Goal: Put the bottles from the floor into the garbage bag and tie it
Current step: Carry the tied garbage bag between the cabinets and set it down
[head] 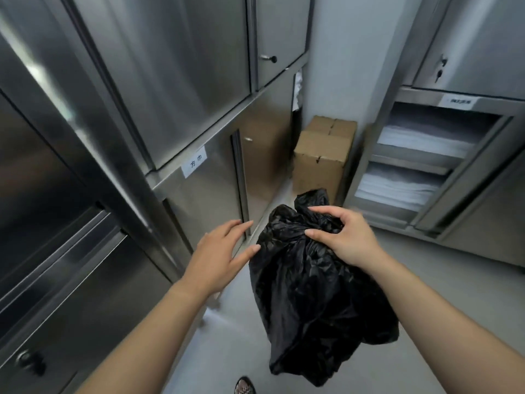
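A black garbage bag (312,302) hangs full and bulging above the grey floor, its top gathered into a bunched neck. My right hand (343,237) pinches that neck between thumb and fingers and holds the bag up. My left hand (224,251) hovers just left of the bag, fingers spread, its fingertips close to the plastic but holding nothing. No bottles show on the floor; whatever is inside the bag is hidden.
Stainless steel cabinets (142,109) line the left side, and another steel unit with shelves of folded white cloth (420,166) stands on the right. A cardboard box (321,160) sits at the far end of the narrow floor aisle (221,351). A shoe tip (244,386) shows at the bottom.
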Motion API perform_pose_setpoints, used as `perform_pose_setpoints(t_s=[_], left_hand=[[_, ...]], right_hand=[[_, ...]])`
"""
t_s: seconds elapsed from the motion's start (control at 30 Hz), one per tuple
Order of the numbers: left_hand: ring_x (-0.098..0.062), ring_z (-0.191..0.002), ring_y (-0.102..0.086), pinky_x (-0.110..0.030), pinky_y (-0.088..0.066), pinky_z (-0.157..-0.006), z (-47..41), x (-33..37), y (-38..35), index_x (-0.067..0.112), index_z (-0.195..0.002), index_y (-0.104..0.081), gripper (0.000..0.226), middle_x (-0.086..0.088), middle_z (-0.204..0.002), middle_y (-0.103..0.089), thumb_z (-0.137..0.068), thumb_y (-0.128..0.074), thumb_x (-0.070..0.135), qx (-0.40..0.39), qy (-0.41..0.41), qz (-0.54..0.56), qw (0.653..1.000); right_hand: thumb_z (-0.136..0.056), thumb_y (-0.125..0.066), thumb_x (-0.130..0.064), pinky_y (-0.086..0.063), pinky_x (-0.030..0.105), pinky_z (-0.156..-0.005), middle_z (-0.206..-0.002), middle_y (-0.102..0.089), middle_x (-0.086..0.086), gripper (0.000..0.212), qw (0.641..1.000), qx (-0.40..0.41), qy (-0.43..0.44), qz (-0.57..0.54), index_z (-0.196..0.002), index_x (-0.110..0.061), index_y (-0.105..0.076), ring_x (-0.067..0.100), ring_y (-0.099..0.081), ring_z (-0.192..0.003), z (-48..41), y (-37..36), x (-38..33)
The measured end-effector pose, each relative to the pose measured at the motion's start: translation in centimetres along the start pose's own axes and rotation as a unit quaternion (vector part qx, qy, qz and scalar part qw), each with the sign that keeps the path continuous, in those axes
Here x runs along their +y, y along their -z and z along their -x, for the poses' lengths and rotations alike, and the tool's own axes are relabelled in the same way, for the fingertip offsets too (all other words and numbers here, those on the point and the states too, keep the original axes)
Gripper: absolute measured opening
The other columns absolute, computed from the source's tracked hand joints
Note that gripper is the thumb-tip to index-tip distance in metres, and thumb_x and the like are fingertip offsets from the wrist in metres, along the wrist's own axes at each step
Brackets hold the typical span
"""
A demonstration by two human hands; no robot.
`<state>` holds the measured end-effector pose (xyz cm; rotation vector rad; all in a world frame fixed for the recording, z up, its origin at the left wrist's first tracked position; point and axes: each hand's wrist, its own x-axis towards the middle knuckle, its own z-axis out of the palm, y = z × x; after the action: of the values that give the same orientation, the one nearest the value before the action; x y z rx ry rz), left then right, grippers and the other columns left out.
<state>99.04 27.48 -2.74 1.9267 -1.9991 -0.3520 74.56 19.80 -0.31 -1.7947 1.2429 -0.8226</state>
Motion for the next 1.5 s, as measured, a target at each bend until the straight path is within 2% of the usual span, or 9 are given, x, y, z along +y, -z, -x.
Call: perform_pose_setpoints(t_s=[0.1,0.4,0.47,0.53,0.67,0.83,1.0,1.33,1.5], left_hand=[[-0.016,-0.133,-0.04,-0.038,-0.035,-0.109,-5.6,-1.9,0.6,0.034,-0.142,-0.035,0.067,0.004,-0.146,-0.041,-0.084,-0.027,0.067,-0.021,-0.035,-0.002,0.999],[-0.012,-0.136,-0.035,-0.038,-0.032,-0.111,-19.6,-3.2,-0.6,0.037,-0.142,-0.034,0.069,0.008,-0.148,-0.037,-0.081,-0.026,0.069,-0.067,-0.062,0.036,0.995],[-0.011,-0.136,-0.035,-0.035,-0.032,-0.111,-22.8,-2.7,-0.9,0.036,-0.142,-0.035,0.071,0.008,-0.148,-0.038,-0.08,-0.025,0.07,-0.067,-0.069,0.037,0.995],[-0.011,-0.134,-0.037,-0.034,-0.034,-0.109,-25.6,-1.9,-1.3,0.036,-0.142,-0.034,0.073,0.009,-0.148,-0.037,-0.079,-0.023,0.071,-0.068,-0.071,0.035,0.995],[-0.01,-0.128,-0.043,-0.03,-0.039,-0.104,-31.6,0.4,-1.7,0.036,-0.139,-0.038,0.074,0.01,-0.145,-0.04,-0.077,-0.024,0.073,-0.061,-0.068,0.062,0.994],[-0.007,-0.13,-0.039,-0.026,-0.034,-0.106,-38.5,2.5,-3.0,0.036,-0.137,-0.041,0.071,0.011,-0.142,-0.043,-0.079,-0.026,0.073,-0.05,-0.082,0.065,0.993],[-0.003,-0.124,-0.044,-0.022,-0.037,-0.101,-43.6,4.0,-4.2,0.037,-0.135,-0.043,0.071,0.014,-0.136,-0.047,-0.078,-0.025,0.075,-0.051,-0.093,0.074,0.992],[-0.009,-0.12,-0.05,-0.027,-0.047,-0.093,-54.7,6.5,-7.5,0.032,-0.137,-0.04,0.056,0.009,-0.129,-0.054,-0.086,-0.058,0.048,-0.043,-0.087,0.154,0.983],[-0.001,-0.099,-0.048,-0.021,-0.041,-0.079,-60.5,8.3,-8.3,0.031,-0.132,-0.047,0.049,0.015,-0.116,-0.05,-0.087,-0.061,0.042,-0.043,-0.088,0.232,0.968]], right_hand=[[-0.07,-0.08,-0.027,-0.034,0.01,-0.086,-0.098,-0.059,-0.026,0.038,0.998,0.054,-0.011,0.005,-0.088,-0.052,-0.058,-0.002,-0.053,-0.104,-4.5,1.3,-0.3],[-0.072,-0.079,-0.023,-0.044,0.032,-0.099,-0.109,-0.068,-0.001,0.034,0.987,0.157,-0.037,0.008,-0.1,-0.036,-0.064,0.016,-0.06,-0.109,-16.7,6.6,1.9],[-0.071,-0.079,-0.024,-0.046,0.026,-0.095,-0.107,-0.068,-0.003,0.034,0.984,0.174,-0.03,0.005,-0.1,-0.036,-0.065,0.014,-0.061,-0.106,-19.5,7.9,2.8],[-0.071,-0.08,-0.025,-0.043,0.008,-0.083,-0.101,-0.067,-0.013,0.033,0.983,0.184,-0.022,-0.004,-0.098,-0.038,-0.065,0.008,-0.06,-0.102,-22.0,9.1,3.3],[-0.072,-0.079,-0.025,-0.041,0.016,-0.086,-0.103,-0.066,-0.01,0.031,0.981,0.19,-0.016,-0.023,-0.096,-0.039,-0.064,0.007,-0.059,-0.102,-26.7,12.3,4.2],[-0.072,-0.079,-0.023,-0.038,-0.004,-0.067,-0.093,-0.064,-0.018,0.033,0.978,0.204,0.013,-0.044,-0.088,-0.045,-0.061,-0.001,-0.06,-0.089,-32.1,16.4,4.9],[-0.072,-0.079,-0.025,-0.046,0.012,-0.077,-0.097,-0.067,-0.014,0.031,0.977,0.207,0.018,-0.043,-0.086,-0.047,-0.061,-0.003,-0.062,-0.088,-36.7,19.7,5.0],[-0.073,-0.078,-0.016,-0.043,0.0,-0.064,-0.085,-0.066,-0.025,0.033,0.963,0.265,0.044,-0.031,-0.085,-0.044,-0.064,-0.014,-0.063,-0.074,-42.3,24.8,4.6],[-0.072,-0.078,-0.016,-0.046,0.004,-0.072,-0.086,-0.067,-0.025,0.034,0.949,0.311,0.052,-0.001,-0.085,-0.043,-0.064,-0.012,-0.064,-0.076,-44.0,27.2,3.6]])
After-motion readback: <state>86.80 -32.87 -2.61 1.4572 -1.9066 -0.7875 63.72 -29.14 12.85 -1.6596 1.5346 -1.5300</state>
